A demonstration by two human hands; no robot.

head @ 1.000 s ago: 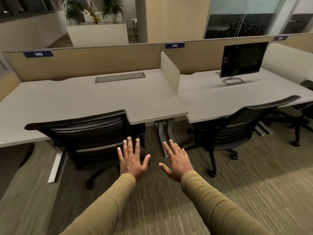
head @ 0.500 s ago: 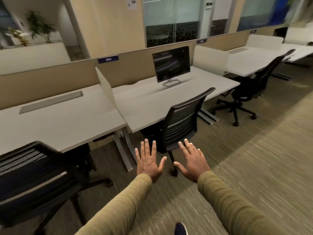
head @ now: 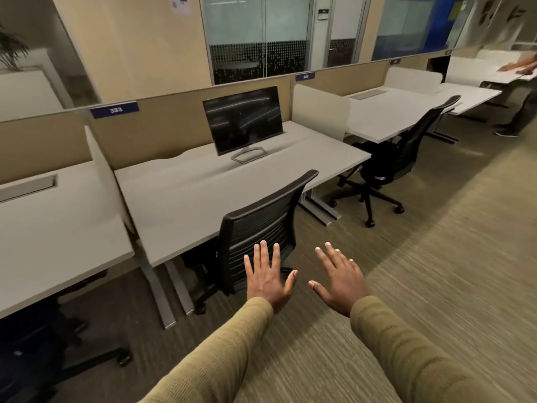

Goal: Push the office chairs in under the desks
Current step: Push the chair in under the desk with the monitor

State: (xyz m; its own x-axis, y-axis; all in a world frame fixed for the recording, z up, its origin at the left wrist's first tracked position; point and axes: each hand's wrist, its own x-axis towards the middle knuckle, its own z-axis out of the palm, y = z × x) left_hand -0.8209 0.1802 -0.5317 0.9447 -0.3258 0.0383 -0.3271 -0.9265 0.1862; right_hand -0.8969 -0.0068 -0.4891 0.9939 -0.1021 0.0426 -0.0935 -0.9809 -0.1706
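- Plainly, both hands are held out flat in the air and carry nothing. The left hand [head: 268, 277] has straight fingers fanned apart with the thumb out, and the right hand [head: 340, 280] is spread the same way, angled a little to the right.
- Ribbed olive knit sleeves [head: 220, 359] cover both forearms down to the wrists.
- The near chair [head: 261, 225] has a black backrest of slatted mesh inside a smooth, curved frame. Its seat is tucked under the middle desk [head: 180, 199], and the backrest leans at that desk's front edge.
- The left hand's fingertips overlap the lower backrest in the view; whether they touch it cannot be told.
- The middle desk is a pale grey matte slab on grey metal legs. It bears a thin monitor [head: 242, 119] with a glossy dark screen on an angular silver stand.
- The far chair [head: 406, 146], also black, stands at the right desk [head: 383, 117]. Its backrest top is near the desk edge, and its star-shaped base with castors sits out on the carpet [head: 436, 257].
- The carpet is olive-tan with fine streaked ribbing.
- Tan partitions [head: 162, 135] run behind the desks, one carrying a navy label [head: 114, 109] that reads 383.
- A cream divider [head: 319, 112] with rounded corners stands between the middle and right desks.
- A third chair [head: 37, 353], dark and only partly visible, sits under the left desk [head: 43, 228].
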